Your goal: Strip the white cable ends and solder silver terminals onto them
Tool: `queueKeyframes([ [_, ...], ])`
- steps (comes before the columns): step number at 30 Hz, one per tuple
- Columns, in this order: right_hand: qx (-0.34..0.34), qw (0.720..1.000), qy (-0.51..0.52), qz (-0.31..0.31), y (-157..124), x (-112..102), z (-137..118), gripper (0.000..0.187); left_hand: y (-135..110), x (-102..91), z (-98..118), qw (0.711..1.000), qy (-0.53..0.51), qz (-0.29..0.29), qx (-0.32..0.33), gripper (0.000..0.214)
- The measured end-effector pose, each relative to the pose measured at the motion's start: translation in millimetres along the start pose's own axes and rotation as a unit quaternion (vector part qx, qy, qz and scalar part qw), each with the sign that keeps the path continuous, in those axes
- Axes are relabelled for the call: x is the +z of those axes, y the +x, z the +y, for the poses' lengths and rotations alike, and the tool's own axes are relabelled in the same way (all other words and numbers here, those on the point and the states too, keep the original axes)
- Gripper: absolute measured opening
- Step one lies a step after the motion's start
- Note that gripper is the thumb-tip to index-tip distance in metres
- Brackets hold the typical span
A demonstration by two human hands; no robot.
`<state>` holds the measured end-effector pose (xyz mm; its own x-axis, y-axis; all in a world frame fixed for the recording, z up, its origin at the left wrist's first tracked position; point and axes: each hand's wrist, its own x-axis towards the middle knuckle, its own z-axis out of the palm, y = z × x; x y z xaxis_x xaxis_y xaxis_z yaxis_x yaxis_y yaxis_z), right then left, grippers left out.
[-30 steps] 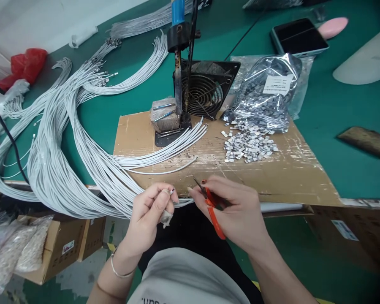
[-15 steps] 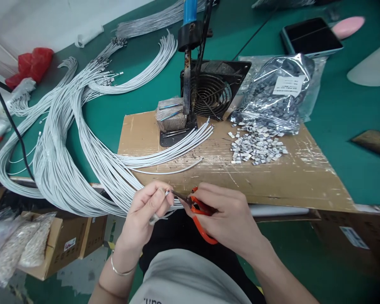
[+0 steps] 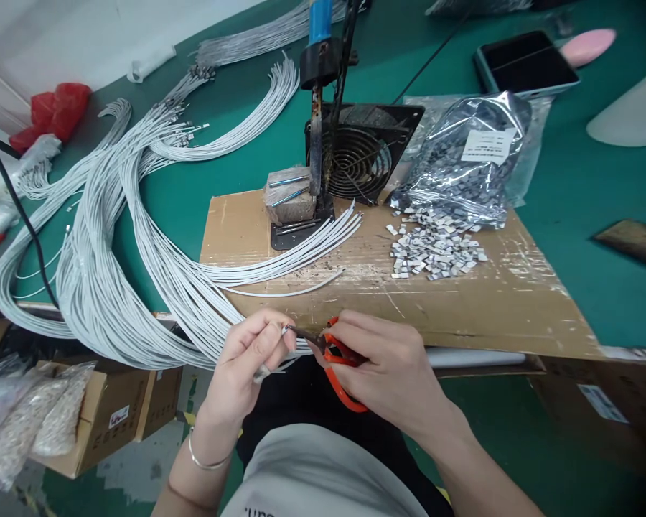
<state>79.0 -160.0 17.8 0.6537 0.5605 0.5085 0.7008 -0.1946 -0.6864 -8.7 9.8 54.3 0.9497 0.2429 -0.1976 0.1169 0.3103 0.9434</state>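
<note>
Two bare hands bring snips to a small white tip at the edge of a workbench

At far left, a crumpled red bag (image 3: 54, 115) lies on the green bench (image 3: 237, 172). Thick bundles of white wires (image 3: 100, 266) sweep across the bench and droop over its front edge.

Next, at the near edge, the left hand (image 3: 253, 348) is closed in a pinch, thumb against forefinger, with a tiny white tip (image 3: 285, 329) poking out between them. A pale scrap (image 3: 261, 373) shows below those fingers.

In the middle, behind the hands, an upright blue-handled tool (image 3: 320, 21) stands beside a grey block (image 3: 289, 197) and a black fan (image 3: 358, 161).

Just right of the tip, the right hand (image 3: 387, 352) is wrapped around orange-handled snips (image 3: 342, 384). Their dark point reaches the white tip; whether the blades are parted is too small to tell. For good control here, I judge, a firm pinch close to the tip, both hands steady, and fingertips clear of the blades matter most.

Farther right, a pile of small metallic pieces (image 3: 436, 248) spreads over a cardboard sheet (image 3: 392, 312), before a silvery bag (image 3: 466, 161). A phone (image 3: 525, 64) lies beyond.
</note>
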Motion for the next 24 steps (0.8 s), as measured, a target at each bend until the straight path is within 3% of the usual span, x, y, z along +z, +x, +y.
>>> queueKeyframes([
  [6, 0.082, 0.993, 0.079, 0.02, 0, 1, -3, 0.041, 1, 2.4, -4, 1.0, 0.0, -0.002, 0.023, 0.024],
  [11, 0.167, 0.965, 0.19, 0.074, -2, -1, -5, 0.029, -5, 8.5, -9, 0.995, 0.069, 0.017, 0.076, 0.011],
  [14, 0.184, 0.954, 0.211, 0.103, -2, -3, -5, 0.02, -7, 10.6, -11, 0.98, 0.151, 0.008, 0.133, 0.002],
  [18, 0.194, 0.951, 0.209, 0.12, -3, -5, -4, 0.018, -7, 7.9, -16, 0.955, 0.222, 0.011, 0.197, 0.013],
  [21, 0.197, 0.951, 0.206, 0.123, -3, -6, -3, 0.018, -7, 6.6, -19, 0.947, 0.246, 0.013, 0.204, 0.016],
  [24, 0.203, 0.948, 0.212, 0.126, -4, -7, -3, 0.014, -6, 8.9, -17, 0.96, 0.212, 0.004, 0.184, 0.011],
])
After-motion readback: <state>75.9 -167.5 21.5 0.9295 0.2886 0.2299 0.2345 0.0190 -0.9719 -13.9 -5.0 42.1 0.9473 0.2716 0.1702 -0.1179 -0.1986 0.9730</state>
